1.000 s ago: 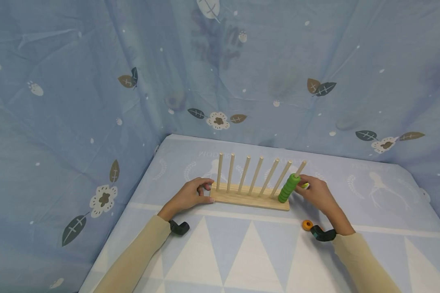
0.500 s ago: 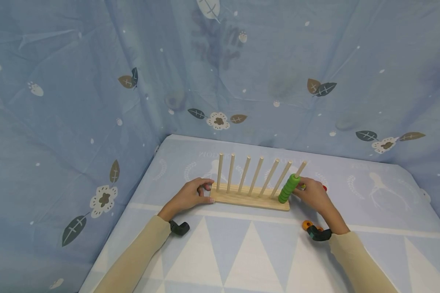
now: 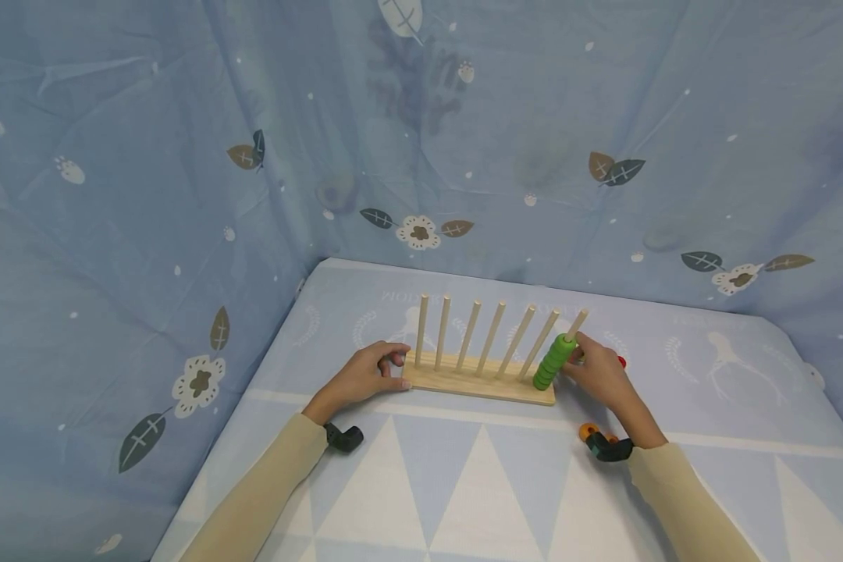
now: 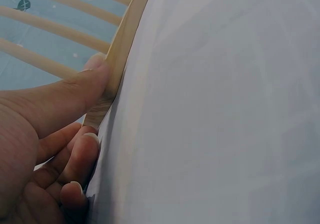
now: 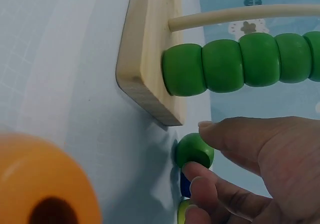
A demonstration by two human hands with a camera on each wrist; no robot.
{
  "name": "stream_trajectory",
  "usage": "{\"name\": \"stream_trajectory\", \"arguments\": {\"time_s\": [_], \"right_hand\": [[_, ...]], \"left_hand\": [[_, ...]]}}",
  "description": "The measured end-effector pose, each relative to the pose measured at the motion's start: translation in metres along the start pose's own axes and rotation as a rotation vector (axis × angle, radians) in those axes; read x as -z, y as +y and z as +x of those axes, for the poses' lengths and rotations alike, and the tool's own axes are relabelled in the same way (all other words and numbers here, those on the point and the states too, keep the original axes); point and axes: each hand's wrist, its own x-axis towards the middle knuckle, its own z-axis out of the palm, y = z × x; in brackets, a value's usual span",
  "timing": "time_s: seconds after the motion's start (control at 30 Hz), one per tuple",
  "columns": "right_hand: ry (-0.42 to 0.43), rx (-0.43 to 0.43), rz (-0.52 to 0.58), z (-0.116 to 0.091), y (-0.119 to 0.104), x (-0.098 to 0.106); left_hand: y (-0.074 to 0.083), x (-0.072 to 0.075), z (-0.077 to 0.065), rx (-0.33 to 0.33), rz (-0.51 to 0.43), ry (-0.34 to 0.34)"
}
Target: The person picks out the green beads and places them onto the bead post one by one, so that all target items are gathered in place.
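A wooden bead rack (image 3: 478, 382) with a row of upright pegs stands on the table. Several green beads (image 3: 554, 361) are stacked on its rightmost peg. My left hand (image 3: 362, 375) grips the rack's left end, with the thumb (image 4: 75, 96) on the base and the fingers curled under its edge. Just off the rack's right end, my right hand (image 3: 600, 375) has a loose green bead (image 5: 192, 149) between thumb and fingertips, low by the table. In the head view this bead is hidden behind the stack and the hand.
Beside the right hand are a blue bead (image 5: 185, 185) and a yellow-green bead (image 5: 183, 211), both partly covered by fingers. A red bead (image 3: 621, 362) shows behind that hand. Orange beads (image 3: 588, 432) lie near the right wrist. A patterned cloth wall (image 3: 506, 156) rises behind the table.
My right hand has shifted slightly left and down, closer to the rack's right end, uncovering the red bead and a second orange one. The left hand and rack stay put.
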Motion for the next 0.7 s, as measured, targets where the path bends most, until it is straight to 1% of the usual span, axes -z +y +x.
{"name": "stream_trajectory", "arguments": {"time_s": [0.2, 0.4, 0.53, 0.7], "right_hand": [[-0.012, 0.021, -0.039, 0.002, -0.001, 0.0], [-0.043, -0.03, -0.014, 0.001, 0.001, 0.003], [-0.059, -0.076, -0.008, 0.0, 0.005, 0.005], [-0.078, -0.089, 0.002, -0.002, 0.01, 0.005]], "left_hand": [[0.0, 0.0, -0.001, -0.011, 0.001, 0.004], [0.001, 0.0, -0.001, -0.019, 0.004, 0.005], [0.001, 0.0, 0.0, -0.012, 0.004, 0.005], [0.001, 0.0, 0.0, 0.002, 0.012, 0.006]]}}
